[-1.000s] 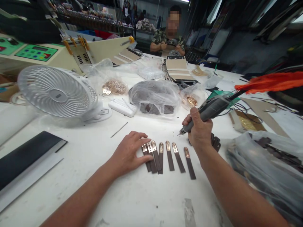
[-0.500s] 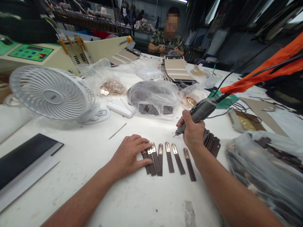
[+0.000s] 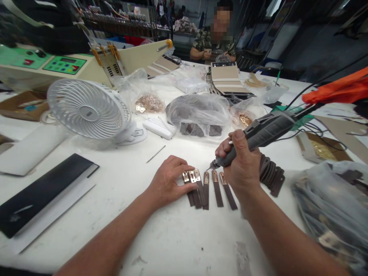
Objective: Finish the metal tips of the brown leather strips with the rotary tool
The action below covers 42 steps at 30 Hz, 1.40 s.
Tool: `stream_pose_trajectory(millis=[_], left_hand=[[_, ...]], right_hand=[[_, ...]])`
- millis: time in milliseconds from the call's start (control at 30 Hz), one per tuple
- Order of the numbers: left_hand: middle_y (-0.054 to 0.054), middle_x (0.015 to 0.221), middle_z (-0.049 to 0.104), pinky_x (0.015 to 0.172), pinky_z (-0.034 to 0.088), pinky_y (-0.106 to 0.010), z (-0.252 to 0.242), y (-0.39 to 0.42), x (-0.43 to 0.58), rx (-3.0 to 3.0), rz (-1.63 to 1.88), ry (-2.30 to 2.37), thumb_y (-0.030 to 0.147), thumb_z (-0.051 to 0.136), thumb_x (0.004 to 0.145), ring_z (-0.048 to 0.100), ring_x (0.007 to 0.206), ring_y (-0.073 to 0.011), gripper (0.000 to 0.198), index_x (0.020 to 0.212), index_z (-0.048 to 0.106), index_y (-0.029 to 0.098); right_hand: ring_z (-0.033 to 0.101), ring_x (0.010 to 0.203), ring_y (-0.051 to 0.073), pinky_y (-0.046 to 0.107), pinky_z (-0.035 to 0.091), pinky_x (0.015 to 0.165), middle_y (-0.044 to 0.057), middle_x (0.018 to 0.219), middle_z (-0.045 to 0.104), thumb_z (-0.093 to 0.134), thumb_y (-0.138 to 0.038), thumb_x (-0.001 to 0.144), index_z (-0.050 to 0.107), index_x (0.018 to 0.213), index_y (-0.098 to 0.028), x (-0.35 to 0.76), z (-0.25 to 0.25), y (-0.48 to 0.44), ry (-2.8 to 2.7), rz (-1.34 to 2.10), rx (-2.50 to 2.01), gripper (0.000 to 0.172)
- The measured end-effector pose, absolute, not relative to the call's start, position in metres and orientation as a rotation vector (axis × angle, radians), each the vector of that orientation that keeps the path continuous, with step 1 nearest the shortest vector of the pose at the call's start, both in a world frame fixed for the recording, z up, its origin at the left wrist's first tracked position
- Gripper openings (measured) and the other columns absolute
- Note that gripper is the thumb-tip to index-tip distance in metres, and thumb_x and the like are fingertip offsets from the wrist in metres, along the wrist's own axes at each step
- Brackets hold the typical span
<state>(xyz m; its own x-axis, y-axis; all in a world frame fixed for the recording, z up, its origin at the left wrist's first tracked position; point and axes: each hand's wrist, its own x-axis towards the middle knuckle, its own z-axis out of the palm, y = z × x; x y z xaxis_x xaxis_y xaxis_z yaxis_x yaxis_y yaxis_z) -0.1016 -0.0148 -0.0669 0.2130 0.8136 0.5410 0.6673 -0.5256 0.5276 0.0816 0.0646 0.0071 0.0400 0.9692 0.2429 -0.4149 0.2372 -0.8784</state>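
Several dark brown straps with gold metal end plates (image 3: 217, 190) lie side by side on the white table. My left hand (image 3: 170, 180) rests at the left end of this row, thumb and index finger apart and touching the leftmost straps. In my right hand (image 3: 243, 161) is a grey electric screwdriver (image 3: 267, 128), fingers wrapped round its body. Its thin bit points down left, just above the plates near the middle of the row; whether it touches one I cannot tell. Behind my right wrist lies a fanned pile of dark strap pieces (image 3: 271, 174).
A white fan (image 3: 89, 113) stands left, near a black flat case (image 3: 48, 191). Plastic bags of metal plates (image 3: 149, 102) and dark pieces (image 3: 198, 115) lie ahead. A large bag (image 3: 330, 207) sits right. An orange-wrapped cord (image 3: 339, 88) runs from the screwdriver. A person (image 3: 214, 46) sits opposite.
My right hand has brought the screwdriver closer to the strap row, its bit now over the plates. My left hand stays at the row's left end. The view has shifted left.
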Motion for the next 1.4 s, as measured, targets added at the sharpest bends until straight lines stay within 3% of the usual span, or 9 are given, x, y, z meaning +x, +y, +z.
stream_pose_trajectory(millis=[200, 633, 1400], left_hand=[[-0.007, 0.097, 0.068, 0.083, 0.050, -0.035, -0.066, -0.017, -0.100, 2.260, 1.299, 1.344, 0.041, 0.083, 0.084, 0.059, 0.093, -0.0178, 0.033, 0.107, 0.075, 0.018], [-0.003, 0.087, 0.069, 0.080, 0.047, -0.031, -0.068, -0.019, -0.097, 2.224, 1.306, 1.340, 0.036, 0.076, 0.092, 0.058, 0.086, -0.0140, 0.017, 0.090, 0.075, 0.019], [-0.004, 0.085, 0.068, 0.077, 0.046, -0.032, -0.065, -0.021, -0.098, 2.278, 1.194, 1.386, 0.026, 0.070, 0.094, 0.058, 0.084, -0.0153, 0.014, 0.083, 0.071, 0.017]], right_hand=[[0.050, 0.052, 0.007, 0.021, 0.048, 0.053, -0.004, 0.063, 0.047, 0.082, -0.059, 0.081, 0.051, 0.080, -0.015, 0.060, 0.012, 0.041, -1.002, 1.345, -0.678, 0.054], [0.050, 0.053, 0.007, 0.021, 0.046, 0.052, -0.004, 0.063, 0.047, 0.086, -0.059, 0.078, 0.051, 0.082, -0.015, 0.051, 0.012, 0.032, -0.990, 1.376, -0.691, 0.056], [0.050, 0.054, 0.008, 0.023, 0.047, 0.056, -0.002, 0.063, 0.049, 0.081, -0.061, 0.082, 0.054, 0.080, -0.014, 0.050, 0.008, 0.030, -1.086, 1.337, -0.725, 0.053]])
